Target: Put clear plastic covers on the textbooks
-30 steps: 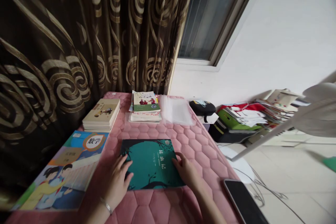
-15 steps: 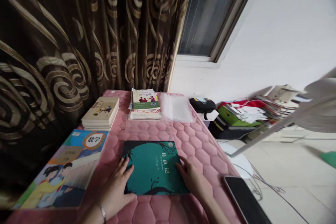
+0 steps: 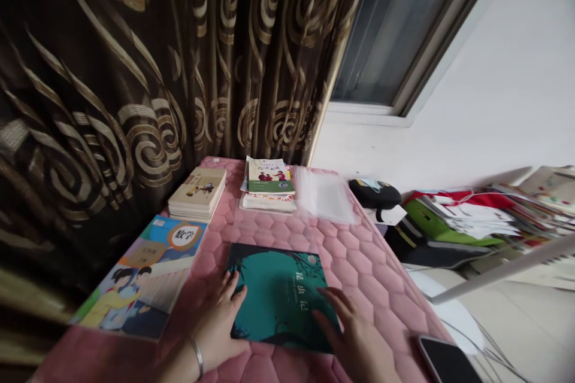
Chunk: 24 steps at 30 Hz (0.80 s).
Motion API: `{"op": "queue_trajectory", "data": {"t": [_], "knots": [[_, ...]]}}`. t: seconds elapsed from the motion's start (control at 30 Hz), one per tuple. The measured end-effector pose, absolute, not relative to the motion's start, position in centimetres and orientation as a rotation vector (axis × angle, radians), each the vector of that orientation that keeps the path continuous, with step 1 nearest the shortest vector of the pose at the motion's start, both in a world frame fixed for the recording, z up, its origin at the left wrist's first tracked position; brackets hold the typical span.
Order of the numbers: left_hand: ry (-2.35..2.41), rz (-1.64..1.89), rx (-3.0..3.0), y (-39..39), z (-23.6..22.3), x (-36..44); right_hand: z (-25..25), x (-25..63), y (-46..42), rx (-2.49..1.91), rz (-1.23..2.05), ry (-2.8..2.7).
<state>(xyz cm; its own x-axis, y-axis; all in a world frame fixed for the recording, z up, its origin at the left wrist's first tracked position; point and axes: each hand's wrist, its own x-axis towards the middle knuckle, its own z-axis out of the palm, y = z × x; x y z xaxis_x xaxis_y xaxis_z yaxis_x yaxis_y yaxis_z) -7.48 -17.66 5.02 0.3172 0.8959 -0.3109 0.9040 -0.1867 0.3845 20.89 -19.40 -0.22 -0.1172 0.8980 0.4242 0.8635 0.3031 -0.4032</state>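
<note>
A teal and black book (image 3: 274, 302) with white Chinese characters lies flat in front of me on the pink quilted surface (image 3: 251, 365). My left hand (image 3: 220, 326), with a silver bracelet at the wrist, has its fingers apart along the book's left edge; its thumb is by the near left corner. At the right edge, my right hand (image 3: 354, 335) rests spread fingers and thumb on the cover. A clear, thin sheet seems to lie just beyond the book. To the left is a blue mathematics textbook (image 3: 148, 287) with cartoon children on its cover.
Beige books (image 3: 197, 191) are stacked at the back left. A book pile (image 3: 269, 182) and clear plastic sleeves (image 3: 326, 197) lie at the back. A phone (image 3: 449, 362) sits at the near right edge. Beyond are a black case (image 3: 375, 192), papers (image 3: 476, 215) and a white stand (image 3: 498, 275).
The view has swung left, so everything sits farther right. The teal book has slid slightly nearer with both hands. My right hand's fingers now reach farther onto its cover.
</note>
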Motion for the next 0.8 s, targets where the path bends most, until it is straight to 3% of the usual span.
{"op": "queue_trajectory", "data": {"t": [0.23,0.8], "knots": [[1.545,0.018,2.099,-17.8,5.3,-8.0,-0.8,17.6,-20.8,-1.135,-0.087,-2.566],[1.472,0.555,1.972,-16.9,4.3,-10.4,1.5,16.1,-20.6,-1.206,-0.023,-2.459]]}}
